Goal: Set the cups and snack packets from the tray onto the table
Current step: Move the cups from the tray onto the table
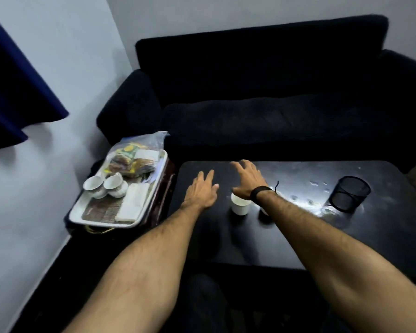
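A white tray (pixel 78 213) rests on a low stand left of the black table (pixel 298 236). On the tray lie two white cups (pixel 105 186) tipped on their sides, folded white napkins (pixel 133 203) and a clear bag of snack packets (pixel 132 159). One white cup (pixel 239 205) stands upright on the table; a second one (pixel 264 211) is mostly hidden behind my right forearm. My left hand (pixel 202 189) hovers over the table's left part, fingers spread, empty. My right hand (pixel 246 179) is above the upright cup, fingers apart, holding nothing.
A black mesh pen holder (pixel 350 193) stands on the table's right side. A dark sofa (pixel 262 92) runs behind the table. A blue curtain (pixel 15 87) hangs at the left against the white wall.
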Demonstrator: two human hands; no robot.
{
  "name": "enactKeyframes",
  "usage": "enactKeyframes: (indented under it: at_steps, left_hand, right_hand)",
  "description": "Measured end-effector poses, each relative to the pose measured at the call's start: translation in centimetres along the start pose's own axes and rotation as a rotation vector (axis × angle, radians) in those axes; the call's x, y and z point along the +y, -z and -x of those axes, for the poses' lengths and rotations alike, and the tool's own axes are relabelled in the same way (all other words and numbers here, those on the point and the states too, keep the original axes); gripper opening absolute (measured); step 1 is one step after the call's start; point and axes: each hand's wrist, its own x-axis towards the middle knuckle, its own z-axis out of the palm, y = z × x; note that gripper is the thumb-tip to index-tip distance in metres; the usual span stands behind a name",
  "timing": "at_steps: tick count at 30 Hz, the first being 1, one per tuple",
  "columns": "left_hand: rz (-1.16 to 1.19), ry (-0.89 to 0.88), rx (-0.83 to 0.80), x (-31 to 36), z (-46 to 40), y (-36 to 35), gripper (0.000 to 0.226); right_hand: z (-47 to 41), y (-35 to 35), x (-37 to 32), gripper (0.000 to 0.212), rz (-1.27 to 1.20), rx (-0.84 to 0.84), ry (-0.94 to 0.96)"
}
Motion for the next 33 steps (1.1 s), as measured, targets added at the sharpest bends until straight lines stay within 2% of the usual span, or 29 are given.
enactKeyframes:
  at_steps: [9, 14, 17, 21, 23, 26, 30, 33]
  left_hand:
    - [-0.075, 0.176, 0.166, -14.6, 3.0, 7.9, 0.056]
    - [-0.062, 0.334, 0.205, -22.2, 3.8, 9.9, 0.064]
    - [-0.005, 0.389, 0.217, -25.5, 4.0, 10.2, 0.068]
    - [-0.036, 0.447, 0.224, -29.1, 2.7, 10.3, 0.064]
    - [-0.026, 0.477, 0.218, -30.4, 1.3, 10.3, 0.060]
    - [-0.016, 0.498, 0.181, -31.7, -0.8, 9.8, 0.066]
    - [-0.043, 0.470, 0.131, -33.0, -2.8, 9.5, 0.070]
    - [-0.073, 0.449, 0.112, -33.9, -3.3, 9.5, 0.070]
  right_hand:
    - [-3.5, -5.6, -15.8, 0.069, -0.014, -0.137, 0.271]
    - [-5.6, -10.4, -23.4, 0.068, -0.014, -0.217, 0.370]
    - [-7.0, -12.7, -26.9, 0.076, -0.029, -0.228, 0.401]
    - [-9.3, -14.7, -29.9, 0.073, -0.065, -0.243, 0.411]
    - [-10.6, -15.4, -30.9, 0.078, -0.038, -0.251, 0.415]
    - [-12.3, -16.3, -32.0, 0.083, -0.008, -0.279, 0.408]
    - [-13.6, -17.8, -33.3, 0.067, 0.038, -0.335, 0.423]
    - [-13.7, -19.3, -33.5, 0.064, 0.037, -0.319, 0.421]
